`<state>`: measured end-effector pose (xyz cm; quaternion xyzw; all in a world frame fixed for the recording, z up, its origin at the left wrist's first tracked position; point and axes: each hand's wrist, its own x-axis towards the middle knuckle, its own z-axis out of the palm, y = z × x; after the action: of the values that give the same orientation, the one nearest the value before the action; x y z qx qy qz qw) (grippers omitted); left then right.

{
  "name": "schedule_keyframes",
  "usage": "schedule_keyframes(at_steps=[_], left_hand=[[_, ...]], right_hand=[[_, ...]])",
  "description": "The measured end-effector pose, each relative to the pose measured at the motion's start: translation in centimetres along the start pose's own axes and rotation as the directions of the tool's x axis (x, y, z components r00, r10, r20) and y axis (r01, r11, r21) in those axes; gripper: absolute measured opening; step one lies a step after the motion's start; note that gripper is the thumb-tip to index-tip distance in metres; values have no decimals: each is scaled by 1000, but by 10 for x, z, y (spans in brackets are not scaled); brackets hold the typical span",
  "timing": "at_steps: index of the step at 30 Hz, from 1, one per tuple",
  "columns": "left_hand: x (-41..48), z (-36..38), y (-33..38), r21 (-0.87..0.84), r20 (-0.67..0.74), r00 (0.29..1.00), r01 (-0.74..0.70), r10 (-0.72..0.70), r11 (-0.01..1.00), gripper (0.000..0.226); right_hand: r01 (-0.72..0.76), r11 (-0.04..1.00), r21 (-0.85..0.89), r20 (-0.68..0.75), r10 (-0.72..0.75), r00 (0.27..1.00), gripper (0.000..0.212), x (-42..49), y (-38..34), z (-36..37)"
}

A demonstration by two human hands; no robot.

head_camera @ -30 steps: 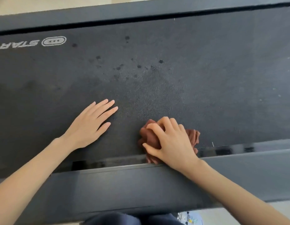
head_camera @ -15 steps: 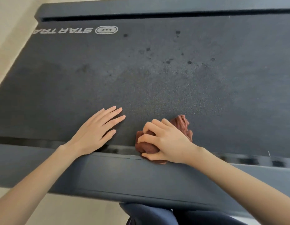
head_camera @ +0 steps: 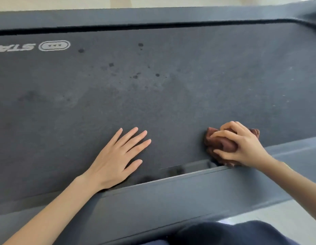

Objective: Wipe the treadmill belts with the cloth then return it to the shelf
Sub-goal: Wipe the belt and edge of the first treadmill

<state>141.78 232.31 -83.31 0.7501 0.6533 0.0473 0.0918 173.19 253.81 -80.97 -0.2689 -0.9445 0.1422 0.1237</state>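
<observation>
The dark grey treadmill belt (head_camera: 171,96) fills most of the head view, with several dark spots near its middle and a white logo at the upper left. My right hand (head_camera: 242,147) grips a bunched brown cloth (head_camera: 222,145) and presses it on the belt's near edge at the right. My left hand (head_camera: 118,156) rests flat on the belt with fingers spread, to the left of the cloth and apart from it.
The grey side rail (head_camera: 171,197) of the treadmill runs along the near edge, and another rail (head_camera: 136,15) along the far edge. My knee in dark blue cloth (head_camera: 233,234) shows at the bottom. Pale floor (head_camera: 286,214) lies at the lower right.
My right hand has slid the cloth to the right along the belt's near edge, away from my left hand. The left hand stays flat on the belt.
</observation>
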Motion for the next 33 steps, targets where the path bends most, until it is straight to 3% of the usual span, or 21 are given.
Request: schedule_keyframes(at_steps=[2, 4, 7, 8, 10, 11, 14, 17, 20, 24, 25, 29, 33], left_hand=[[34, 4, 22, 1, 0, 996, -94, 94, 996, 54], [67, 6, 42, -6, 6, 987, -161, 161, 987, 54], [110, 10, 65, 7, 14, 974, -226, 226, 974, 57], [123, 11, 70, 7, 7, 973, -230, 230, 973, 58], [146, 11, 78, 12, 3, 975, -222, 222, 975, 58], [156, 11, 80, 16, 4, 977, -215, 215, 976, 58], [175, 8, 83, 14, -11, 982, -191, 191, 982, 64], [172, 7, 81, -2, -49, 984, -172, 172, 985, 65], [166, 10, 74, -22, -81, 988, -130, 128, 991, 63], [168, 11, 74, -30, -98, 990, -100, 97, 995, 63], [168, 12, 74, -24, -102, 992, -72, 69, 997, 64], [174, 11, 73, -23, -131, 984, 115, -117, 993, 69], [175, 16, 74, -25, -135, 973, 187, -189, 982, 71]], right_hand=[[-185, 980, -66, -71, 180, 981, 38, -12, 29, -14], [-396, 913, -103, -166, 376, 911, 39, -21, 56, -26], [-696, 717, -32, -295, 658, 692, 42, -21, 69, -33], [-747, 664, -25, -324, 702, 634, 42, -18, 63, -30], [-775, 631, -22, -354, 720, 597, 41, -10, 39, -18], [-757, 653, -17, -353, 705, 615, 41, -6, 21, -11], [-618, 780, -99, -319, 563, 762, 42, -1, -25, 15], [-541, 833, -113, -292, 492, 820, 41, 0, -28, 17], [-569, 813, -121, -285, 520, 805, 41, 0, -1, 7], [-728, 684, -37, -305, 686, 660, 43, 11, 51, -19], [-718, 695, -26, -298, 680, 669, 43, 14, 54, -20], [-379, 920, -104, -234, 348, 908, 39, 26, 25, 4], [-247, 963, -111, -253, 212, 944, 38, 93, 49, 14]])
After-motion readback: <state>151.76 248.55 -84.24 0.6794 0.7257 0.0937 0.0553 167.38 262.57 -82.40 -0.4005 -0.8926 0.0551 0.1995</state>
